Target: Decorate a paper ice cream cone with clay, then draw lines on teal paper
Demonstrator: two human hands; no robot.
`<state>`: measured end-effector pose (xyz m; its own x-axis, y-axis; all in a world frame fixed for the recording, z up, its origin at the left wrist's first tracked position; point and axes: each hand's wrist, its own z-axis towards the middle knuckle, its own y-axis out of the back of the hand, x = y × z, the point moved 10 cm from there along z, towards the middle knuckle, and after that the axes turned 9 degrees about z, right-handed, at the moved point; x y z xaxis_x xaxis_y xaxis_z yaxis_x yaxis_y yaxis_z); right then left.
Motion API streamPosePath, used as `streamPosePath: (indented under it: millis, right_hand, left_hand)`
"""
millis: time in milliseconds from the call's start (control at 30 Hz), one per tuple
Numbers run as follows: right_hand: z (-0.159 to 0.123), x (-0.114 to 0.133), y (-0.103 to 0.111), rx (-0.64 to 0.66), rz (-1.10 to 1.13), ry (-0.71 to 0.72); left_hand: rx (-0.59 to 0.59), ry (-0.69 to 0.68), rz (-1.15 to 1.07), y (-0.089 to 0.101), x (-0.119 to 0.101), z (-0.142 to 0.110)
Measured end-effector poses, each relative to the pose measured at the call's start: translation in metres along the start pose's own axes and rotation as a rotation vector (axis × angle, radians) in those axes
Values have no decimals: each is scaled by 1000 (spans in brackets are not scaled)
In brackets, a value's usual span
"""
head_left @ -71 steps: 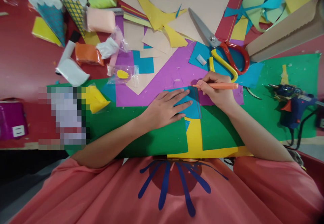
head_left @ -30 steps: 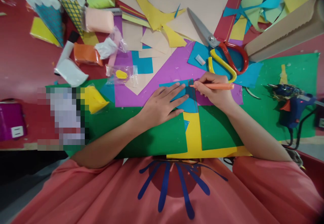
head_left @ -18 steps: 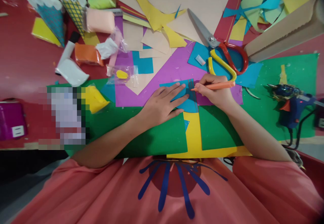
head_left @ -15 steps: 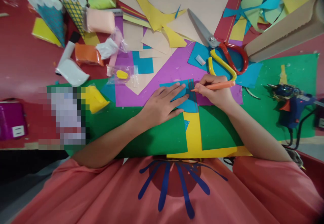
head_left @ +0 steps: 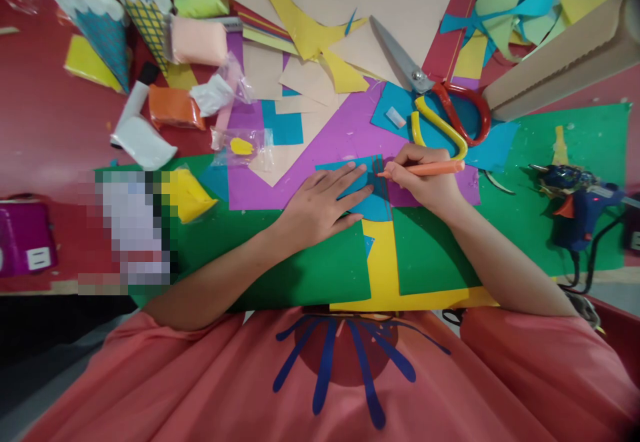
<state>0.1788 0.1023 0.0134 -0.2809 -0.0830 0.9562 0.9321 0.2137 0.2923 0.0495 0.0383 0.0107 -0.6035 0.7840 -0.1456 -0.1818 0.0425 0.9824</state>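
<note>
Beneath my left hand (head_left: 325, 205) lies a small blue sheet (head_left: 375, 210), held flat by my spread fingers. Orange-brown lines run down the sheet near its right edge. My right hand (head_left: 425, 179) grips an orange marker (head_left: 435, 168), its tip at the lines near the sheet's upper right. Under the blue sheet are a purple sheet (head_left: 350, 142), green sheets (head_left: 300, 269) and a yellow sheet (head_left: 383, 262). Just beyond my right hand rest large scissors (head_left: 423, 85) with one red and one yellow handle.
A blue glue gun (head_left: 580, 212) with a cord lies at the right, its small red light showing. Clay packets, such as an orange one (head_left: 175, 107), and decorated cones (head_left: 100, 25) crowd the back left. Paper scraps (head_left: 515, 2) pile up at the back right.
The marker tip has shifted very slightly up along the lines on the blue sheet. My left hand stays in place, pressing the sheet.
</note>
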Motion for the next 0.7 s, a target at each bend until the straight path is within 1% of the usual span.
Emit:
streamPosePath:
  millis: [233, 300, 467, 600, 700]
  right_hand:
    - [0, -4, -6, 69, 31, -51]
    - [0, -4, -5, 58, 60, -57]
    - [-2, -3, 3, -34, 159, -51]
    - [-4, -1, 4, -38, 173, -36]
    - [-4, 4, 2, -13, 108, 9]
  left_hand:
    - [32, 18, -54, -4, 2, 0]
    - [40, 18, -52, -4, 2, 0]
    - [28, 13, -57, -3, 6, 0]
    - [4, 18, -55, 0, 11, 1]
    - [14, 34, -60, 1, 12, 1]
